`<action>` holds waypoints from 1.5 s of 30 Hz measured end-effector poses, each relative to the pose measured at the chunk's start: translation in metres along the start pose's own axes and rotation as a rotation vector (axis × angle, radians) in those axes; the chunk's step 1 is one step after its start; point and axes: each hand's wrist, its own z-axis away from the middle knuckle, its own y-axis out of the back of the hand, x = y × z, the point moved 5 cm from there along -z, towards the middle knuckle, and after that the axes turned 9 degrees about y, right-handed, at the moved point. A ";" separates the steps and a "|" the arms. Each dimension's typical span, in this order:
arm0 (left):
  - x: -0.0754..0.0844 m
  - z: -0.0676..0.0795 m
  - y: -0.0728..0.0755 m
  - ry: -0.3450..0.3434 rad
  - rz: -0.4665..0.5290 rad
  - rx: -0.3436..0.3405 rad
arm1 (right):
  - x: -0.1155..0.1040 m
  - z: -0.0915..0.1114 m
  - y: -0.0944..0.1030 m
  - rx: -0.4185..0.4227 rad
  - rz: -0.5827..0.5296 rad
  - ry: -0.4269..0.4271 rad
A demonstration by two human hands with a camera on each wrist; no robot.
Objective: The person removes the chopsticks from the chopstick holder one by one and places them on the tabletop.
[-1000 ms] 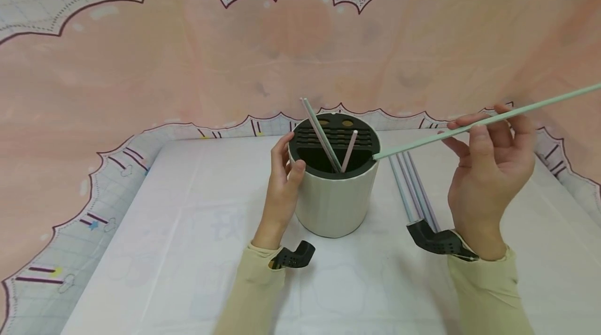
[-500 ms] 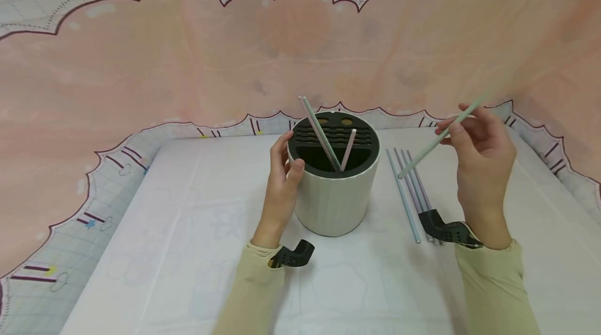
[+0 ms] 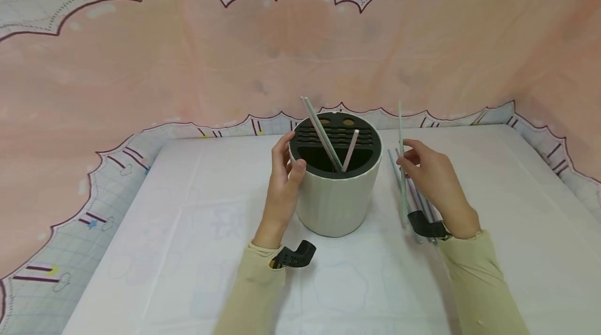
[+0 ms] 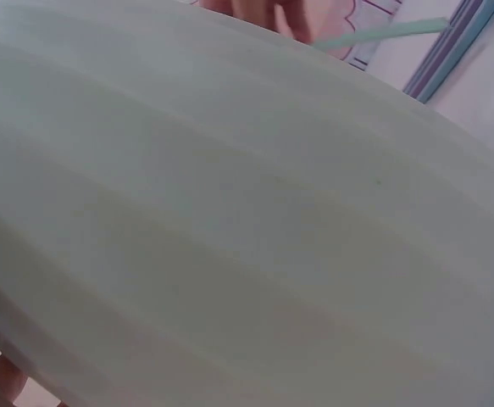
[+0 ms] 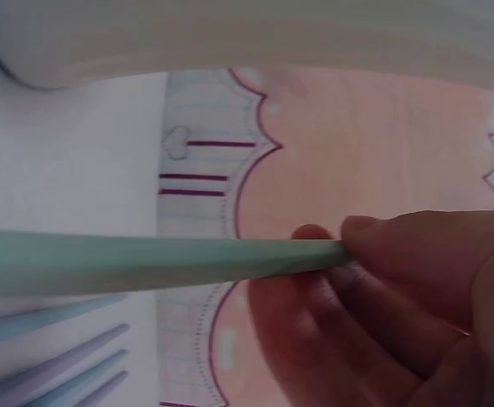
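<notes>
My left hand [image 3: 281, 189] grips the left side of a pale, ribbed round utensil holder [image 3: 335, 204], its thumb at the rim. The holder's black top has slots at the back and a wide opening in front. A pale green straw [image 3: 324, 136], with another right beside it, and a pink straw [image 3: 350, 150] lean in that opening. To the holder's right, my right hand [image 3: 434, 176] pinches a light green straw [image 5: 145, 263] between thumb and fingers. The straw stands upright in the head view. It overlaps several straws [image 5: 52, 318] on the table.
The loose blue and purple straws lie side by side on the white-covered table [image 3: 197, 251], partly behind the right wrist's black camera mount [image 3: 427, 224]. A peach cloth [image 3: 263, 63] with a scalloped border hangs behind the table.
My right hand has moved left and down toward the holder, turning the green straw from slanted to upright. The left hand and holder have stayed in place.
</notes>
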 end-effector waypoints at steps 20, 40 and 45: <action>-0.001 0.004 -0.002 0.003 -0.008 0.001 | 0.048 0.010 -0.050 -0.432 0.010 -0.194; -0.001 0.004 -0.001 -0.004 -0.011 0.004 | 0.052 0.013 -0.054 -0.376 0.082 -0.160; -0.001 0.003 -0.001 0.003 -0.012 0.005 | 0.052 0.013 -0.053 -0.381 0.073 -0.167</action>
